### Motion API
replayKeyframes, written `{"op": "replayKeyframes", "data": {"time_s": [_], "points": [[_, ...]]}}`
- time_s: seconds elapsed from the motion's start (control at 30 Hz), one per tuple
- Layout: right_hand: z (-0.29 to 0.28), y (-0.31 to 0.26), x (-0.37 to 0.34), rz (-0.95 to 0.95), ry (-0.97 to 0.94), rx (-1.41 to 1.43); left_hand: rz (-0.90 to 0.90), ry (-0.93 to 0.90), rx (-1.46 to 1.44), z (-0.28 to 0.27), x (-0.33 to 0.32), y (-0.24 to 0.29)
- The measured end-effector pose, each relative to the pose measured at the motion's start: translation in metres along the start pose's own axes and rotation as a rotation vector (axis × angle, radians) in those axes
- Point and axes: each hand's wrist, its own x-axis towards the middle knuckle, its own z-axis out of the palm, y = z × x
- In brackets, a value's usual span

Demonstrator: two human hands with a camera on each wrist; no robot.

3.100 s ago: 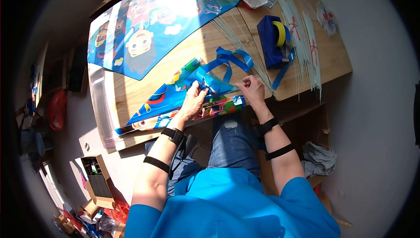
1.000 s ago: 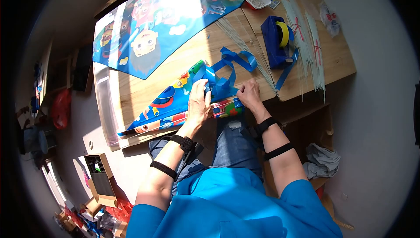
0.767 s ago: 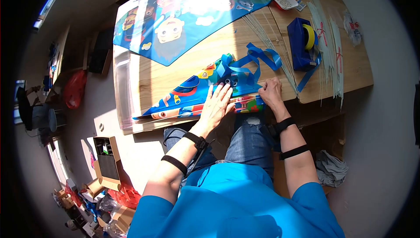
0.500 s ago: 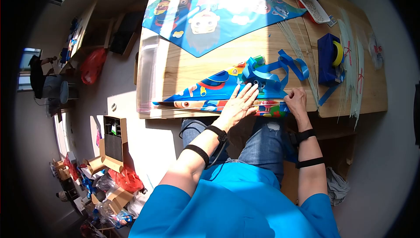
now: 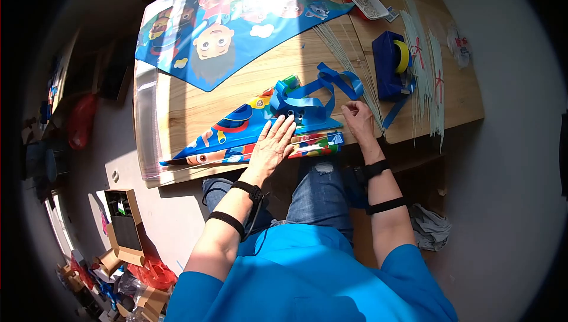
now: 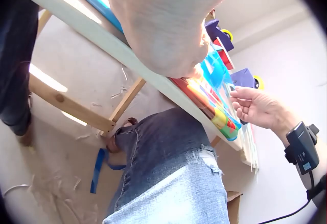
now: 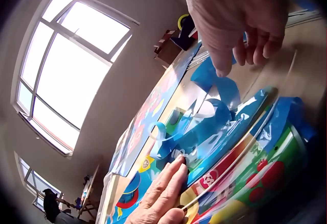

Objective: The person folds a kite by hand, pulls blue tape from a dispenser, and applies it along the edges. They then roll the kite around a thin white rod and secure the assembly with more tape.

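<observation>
A folded cartoon-printed kite (image 5: pixel 236 122) lies along the table's near edge, its narrow end to the left. My left hand (image 5: pixel 273 147) rests flat on it with fingers straight, fingertips just short of two ring-like eyes. Loops of blue ribbon (image 5: pixel 324 88) trail over its top edge onto the table. Beyond the kite's right tip hovers my right hand (image 5: pixel 361 124), fingers loosely bent. In the right wrist view, the right thumb and fingers stand apart over the ribbon, and nothing shows between them. Farther back, a second blue kite sheet (image 5: pixel 214 67) is spread flat.
A blue tape dispenser (image 5: pixel 386 67) with yellow tape stands right of the ribbon. Loose thin rods (image 5: pixel 349 55) and red-tied rod bundles (image 5: pixel 435 85) lie around it. A white tray (image 5: pixel 384 13) sits at the back. Clear plastic sleeves (image 5: pixel 148 126) lie along the left edge.
My left hand has gone from gripping at the kite's middle to lying flat on it. My right hand has come away from the kite's right tip. The head view has swung about.
</observation>
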Motion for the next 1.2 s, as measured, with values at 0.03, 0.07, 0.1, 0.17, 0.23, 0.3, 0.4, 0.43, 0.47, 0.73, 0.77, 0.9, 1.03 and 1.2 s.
{"op": "replayKeyframes", "data": {"time_s": [0.03,0.07,0.1,0.17,0.23,0.3,0.4,0.43,0.47,0.73,0.77,0.9,1.03,1.2], "points": [[0.003,-0.004,0.001,0.002,0.003,-0.002,0.005,0.009,0.011,0.000,0.000,0.000],[0.008,-0.010,0.003,-0.066,-0.039,-0.062,0.007,0.011,0.010,0.000,-0.001,-0.001],[0.012,-0.015,0.005,-0.135,-0.080,-0.122,0.008,0.000,-0.024,-0.001,-0.001,-0.001],[0.021,-0.026,0.009,-0.113,-0.154,-0.188,0.007,-0.012,-0.053,-0.002,0.000,-0.001],[0.030,-0.028,0.010,-0.190,-0.190,-0.309,0.003,-0.012,-0.054,-0.002,0.000,-0.001],[0.035,-0.027,0.007,-0.110,-0.162,-0.182,-0.004,-0.029,-0.068,-0.002,0.000,-0.001],[0.041,-0.024,-0.003,-0.052,-0.009,-0.068,-0.001,-0.008,-0.015,-0.002,0.000,0.000],[0.042,-0.022,-0.006,0.034,-0.041,0.009,0.003,0.004,-0.014,-0.001,0.000,0.000],[0.044,-0.020,-0.008,0.122,-0.073,0.085,0.003,0.004,-0.016,0.000,0.000,0.000],[0.043,-0.032,-0.021,-0.124,0.129,-0.131,0.010,0.012,-0.008,0.000,0.000,-0.002],[0.044,-0.033,-0.019,-0.149,0.067,-0.151,0.011,0.012,-0.010,0.000,-0.001,-0.001],[0.051,-0.027,-0.006,-0.518,0.199,-0.243,0.007,0.002,-0.030,0.001,0.000,-0.002],[0.056,-0.039,0.015,-0.130,-0.090,0.532,0.010,-0.020,-0.021,0.000,0.000,-0.003],[0.007,-0.076,0.035,0.104,-0.278,1.118,0.005,-0.032,-0.034,-0.002,0.000,-0.003]]}}
